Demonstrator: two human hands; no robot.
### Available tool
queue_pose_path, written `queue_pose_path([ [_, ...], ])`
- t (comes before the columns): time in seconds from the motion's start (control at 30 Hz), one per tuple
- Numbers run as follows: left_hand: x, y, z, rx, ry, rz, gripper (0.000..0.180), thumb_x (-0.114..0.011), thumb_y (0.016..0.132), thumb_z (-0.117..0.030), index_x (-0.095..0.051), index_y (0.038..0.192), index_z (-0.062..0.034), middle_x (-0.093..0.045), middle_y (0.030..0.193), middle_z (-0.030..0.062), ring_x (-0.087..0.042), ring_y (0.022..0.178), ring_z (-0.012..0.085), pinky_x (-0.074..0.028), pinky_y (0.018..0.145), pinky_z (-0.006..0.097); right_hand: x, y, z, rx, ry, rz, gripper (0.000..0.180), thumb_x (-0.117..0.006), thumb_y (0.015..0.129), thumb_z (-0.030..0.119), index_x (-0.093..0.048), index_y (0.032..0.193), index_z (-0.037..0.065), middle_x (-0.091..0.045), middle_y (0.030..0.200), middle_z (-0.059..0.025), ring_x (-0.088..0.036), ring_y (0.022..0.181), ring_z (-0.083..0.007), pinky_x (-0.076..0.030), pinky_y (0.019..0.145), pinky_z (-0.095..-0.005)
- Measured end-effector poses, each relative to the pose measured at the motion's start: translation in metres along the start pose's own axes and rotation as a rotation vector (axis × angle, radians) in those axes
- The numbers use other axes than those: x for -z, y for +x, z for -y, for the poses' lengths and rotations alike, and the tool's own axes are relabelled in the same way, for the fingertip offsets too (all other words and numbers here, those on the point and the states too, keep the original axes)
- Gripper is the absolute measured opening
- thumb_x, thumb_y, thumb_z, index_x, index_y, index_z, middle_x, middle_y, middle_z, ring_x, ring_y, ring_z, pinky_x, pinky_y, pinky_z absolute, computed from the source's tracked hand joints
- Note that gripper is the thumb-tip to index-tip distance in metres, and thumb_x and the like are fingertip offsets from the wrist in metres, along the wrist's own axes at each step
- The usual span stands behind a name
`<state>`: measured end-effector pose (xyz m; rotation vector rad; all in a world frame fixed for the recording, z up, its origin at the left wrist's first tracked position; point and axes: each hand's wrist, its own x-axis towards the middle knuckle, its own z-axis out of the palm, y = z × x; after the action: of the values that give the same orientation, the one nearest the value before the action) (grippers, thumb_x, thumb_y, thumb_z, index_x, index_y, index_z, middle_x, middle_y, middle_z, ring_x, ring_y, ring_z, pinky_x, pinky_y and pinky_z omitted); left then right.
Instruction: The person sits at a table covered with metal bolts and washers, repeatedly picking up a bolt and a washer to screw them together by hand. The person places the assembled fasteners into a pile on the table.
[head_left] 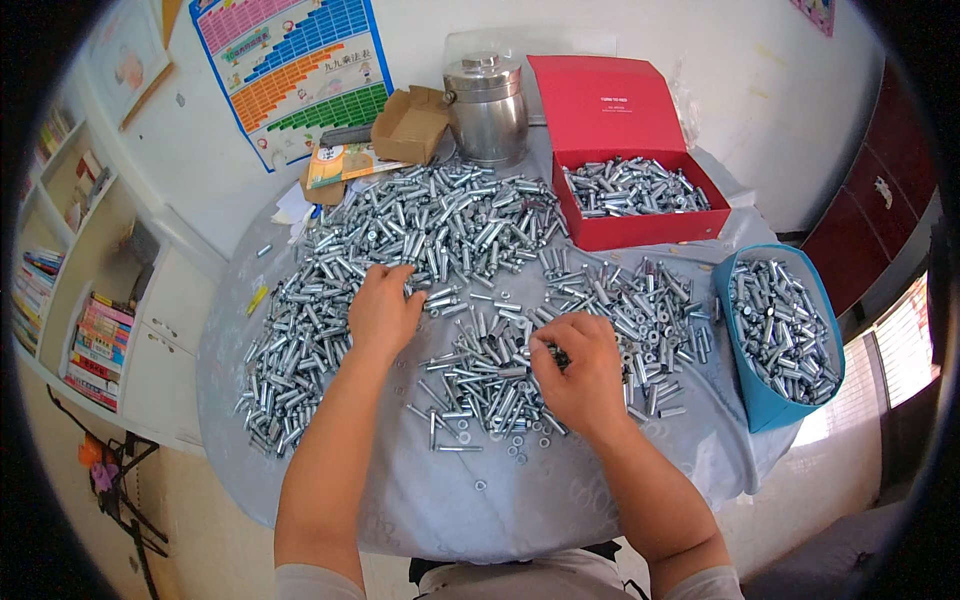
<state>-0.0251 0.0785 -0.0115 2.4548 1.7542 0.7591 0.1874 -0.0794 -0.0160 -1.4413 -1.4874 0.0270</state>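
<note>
A large heap of silvery metal expansion bolts [440, 215] spreads over the cloth-covered round table. My left hand [383, 312] is at the heap's near edge, its thumb and forefinger apart among the bolts. Right of it, my right hand [582, 370] is closed, fingers curled over a nearer pile of thin bolts [480, 375]; what lies inside the fingers is hidden. More sleeved bolts [650, 300] lie beyond and to the right of that hand. Loose nuts and washers [518, 450] are scattered on the cloth in front of the thin bolts.
A red box [640, 232] with raised lid, full of bolts, stands at the back right. The blue bin [765, 400] at the right edge also holds bolts. Behind the heap are a steel canister [488, 115] and a small cardboard box [408, 125]. A bookshelf [130, 380] is at left.
</note>
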Motion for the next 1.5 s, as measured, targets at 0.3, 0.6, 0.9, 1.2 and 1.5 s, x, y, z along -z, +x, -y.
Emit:
queue_pose_path([
  [0.3,-0.019,0.005,0.017,-0.083,-0.199,-0.062,0.02,-0.064,0.088,-0.016,-0.063,0.103,-0.0026,-0.062,0.105,0.0129,-0.064,0.093,0.0322,-0.051,0.079,0.041,0.001,0.001,-0.001,0.03,-0.001,-0.078,0.009,-0.07,0.078,0.009,-0.067,0.085,0.004,-0.064,0.092,-0.012,-0.057,0.093,-0.0329,-0.044,0.084,-0.0436],
  [0.6,0.008,-0.031,-0.028,0.433,-1.611,0.201,0.019,-0.048,0.099,-0.009,-0.055,0.116,-0.0031,-0.061,0.103,0.0094,-0.068,0.095,0.0249,-0.061,0.08,0.04,-0.002,-0.001,0.004,-0.043,0.08,-0.021,0.01,-0.068,0.079,0.009,-0.068,0.087,0.003,-0.065,0.092,-0.0135,-0.059,0.091,-0.0337,-0.046,0.083,-0.0427],
  [0.9,0.011,-0.07,-0.058,0.151,-1.3,0.398,0.03,-0.067,0.084,0.006,-0.059,0.112,-0.0007,-0.063,0.102,0.0064,-0.064,0.088,0.013,-0.056,0.072,0.028,0.001,-0.002,0.018,-0.263,0.311,0.065,0.015,-0.066,0.092,0.014,-0.067,0.091,-0.001,-0.064,0.08,-0.0081,-0.056,0.065,-0.0112,-0.044,0.056,-0.0259],
  [1.2,0.024,-0.079,-0.066,-0.202,-0.99,0.274,0.021,-0.071,0.084,0.004,-0.068,0.104,-0.0003,-0.067,0.092,0.0044,-0.064,0.081,0.0114,-0.052,0.073,0.024,0.003,-0.004,0.013,-0.391,0.346,0.28,0.022,-0.064,0.095,0.02,-0.063,0.087,-0.001,-0.06,0.068,-0.0009,-0.051,0.06,-0.007,-0.04,0.053,-0.0242],
  [1.5,0.027,-0.073,-0.061,0.259,-1.408,0.489,0.017,-0.068,0.091,-0.011,-0.07,0.101,0.003,-0.068,0.077,0.0061,-0.064,0.062,0.0113,-0.053,0.056,0.023,-0.008,-0.005,0.003,-0.285,0.782,0.154,0.018,-0.063,0.094,0.012,-0.061,0.107,0.001,-0.061,0.083,-0.0015,-0.053,0.066,-0.0064,-0.044,0.059,-0.0215],
])
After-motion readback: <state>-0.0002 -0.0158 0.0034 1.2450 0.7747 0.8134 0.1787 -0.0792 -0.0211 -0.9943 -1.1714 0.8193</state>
